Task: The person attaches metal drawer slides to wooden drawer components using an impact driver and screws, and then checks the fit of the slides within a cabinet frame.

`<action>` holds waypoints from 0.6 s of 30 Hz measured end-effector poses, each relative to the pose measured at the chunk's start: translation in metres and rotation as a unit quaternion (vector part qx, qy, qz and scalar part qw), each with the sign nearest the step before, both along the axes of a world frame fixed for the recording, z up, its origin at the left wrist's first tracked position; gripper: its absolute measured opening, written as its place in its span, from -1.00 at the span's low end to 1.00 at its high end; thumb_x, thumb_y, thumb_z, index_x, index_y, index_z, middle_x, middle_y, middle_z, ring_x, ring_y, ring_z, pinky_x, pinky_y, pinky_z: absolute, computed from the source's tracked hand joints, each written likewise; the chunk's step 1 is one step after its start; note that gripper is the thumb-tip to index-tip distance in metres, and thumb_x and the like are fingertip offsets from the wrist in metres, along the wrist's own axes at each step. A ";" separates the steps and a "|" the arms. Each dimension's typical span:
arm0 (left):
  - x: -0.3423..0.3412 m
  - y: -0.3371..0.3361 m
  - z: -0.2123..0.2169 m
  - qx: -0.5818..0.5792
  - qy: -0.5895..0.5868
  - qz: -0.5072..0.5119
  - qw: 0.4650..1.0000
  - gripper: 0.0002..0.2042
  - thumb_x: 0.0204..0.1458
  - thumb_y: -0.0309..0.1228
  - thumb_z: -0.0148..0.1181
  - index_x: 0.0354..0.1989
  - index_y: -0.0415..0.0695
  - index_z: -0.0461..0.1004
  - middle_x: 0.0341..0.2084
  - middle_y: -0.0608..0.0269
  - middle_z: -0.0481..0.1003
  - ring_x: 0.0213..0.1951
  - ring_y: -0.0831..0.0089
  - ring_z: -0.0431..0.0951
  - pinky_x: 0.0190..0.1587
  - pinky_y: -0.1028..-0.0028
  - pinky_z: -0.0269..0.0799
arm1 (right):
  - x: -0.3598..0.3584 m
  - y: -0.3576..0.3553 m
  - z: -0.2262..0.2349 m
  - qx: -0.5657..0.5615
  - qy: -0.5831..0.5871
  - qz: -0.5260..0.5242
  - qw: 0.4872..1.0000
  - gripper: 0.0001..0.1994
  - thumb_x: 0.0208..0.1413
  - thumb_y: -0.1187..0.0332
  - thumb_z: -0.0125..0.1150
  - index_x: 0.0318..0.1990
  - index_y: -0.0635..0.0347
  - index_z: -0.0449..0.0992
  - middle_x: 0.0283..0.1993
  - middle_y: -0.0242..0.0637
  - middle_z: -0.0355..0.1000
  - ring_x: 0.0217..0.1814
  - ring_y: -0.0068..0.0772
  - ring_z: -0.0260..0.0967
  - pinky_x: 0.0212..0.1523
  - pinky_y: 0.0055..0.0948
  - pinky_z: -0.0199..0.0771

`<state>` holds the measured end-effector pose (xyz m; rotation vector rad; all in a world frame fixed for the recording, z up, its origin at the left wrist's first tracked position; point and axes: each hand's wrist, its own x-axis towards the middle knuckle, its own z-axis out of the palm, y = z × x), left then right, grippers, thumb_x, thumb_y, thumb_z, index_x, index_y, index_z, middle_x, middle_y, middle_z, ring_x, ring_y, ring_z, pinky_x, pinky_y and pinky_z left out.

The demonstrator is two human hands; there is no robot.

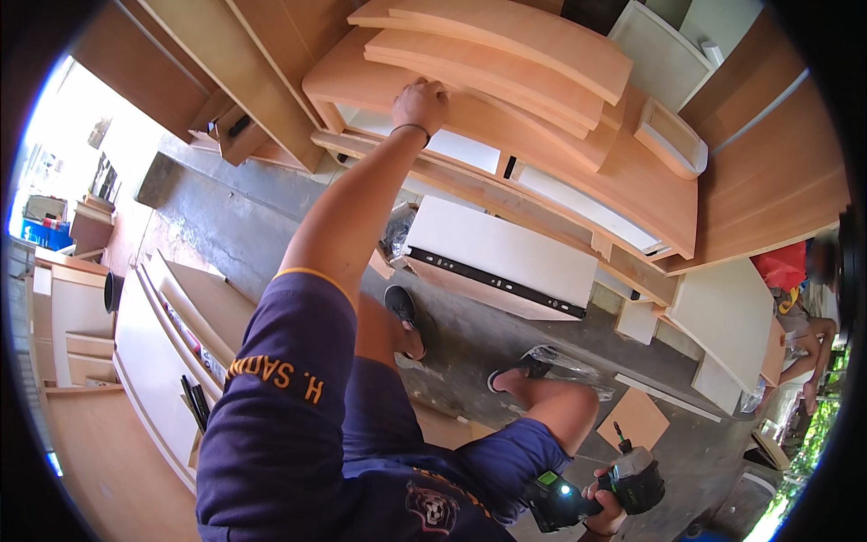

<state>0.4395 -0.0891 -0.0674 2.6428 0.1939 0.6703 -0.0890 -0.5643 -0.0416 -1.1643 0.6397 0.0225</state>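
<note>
Resting on the edge of a curved wooden panel (470, 113), the left hand (420, 104) was seen with its fingers curled over that edge, the panel lying in a stack of similar curved boards above a white drawer box (501, 257) fitted with a black slide rail (497, 282). A cordless drill (596, 488) was gripped by the right hand (603, 506), fingers wrapped tightly around its handle, low beside the person's knee above the concrete floor (506, 339).
</note>
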 end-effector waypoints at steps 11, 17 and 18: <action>-0.167 -0.054 0.015 -0.518 -0.077 -0.196 0.829 -0.85 0.11 -0.40 0.04 -0.31 -0.20 0.49 -0.46 0.38 0.45 -0.41 0.62 0.36 -0.33 0.53 0.33 | 0.007 0.056 0.032 -0.269 -0.062 0.122 0.953 -0.52 -0.27 0.54 0.21 -0.04 0.33 0.38 -0.18 -0.18 0.44 -0.27 -0.40 0.39 -0.16 -0.36 0.44; -0.365 -0.108 0.045 -0.846 0.207 -0.187 0.454 -0.86 0.22 -0.38 -0.02 -0.18 -0.15 0.41 -0.36 0.37 0.44 -0.29 0.55 0.43 -0.15 0.51 0.34 | 0.010 0.099 0.030 -0.260 -0.125 0.269 0.919 -0.59 -0.05 0.55 0.28 0.02 0.25 0.41 -0.09 -0.28 0.46 -0.05 -0.41 0.39 -0.02 -0.38 0.39; -0.381 -0.109 0.049 -0.868 0.221 -0.187 0.404 -0.88 0.22 -0.38 -0.02 -0.17 -0.12 0.39 -0.34 0.35 0.45 -0.27 0.52 0.45 -0.12 0.48 0.36 | 0.016 0.110 0.028 -0.222 -0.135 0.277 0.925 -0.58 -0.05 0.55 0.27 0.04 0.25 0.40 -0.07 -0.28 0.45 -0.02 -0.40 0.38 0.01 -0.37 0.37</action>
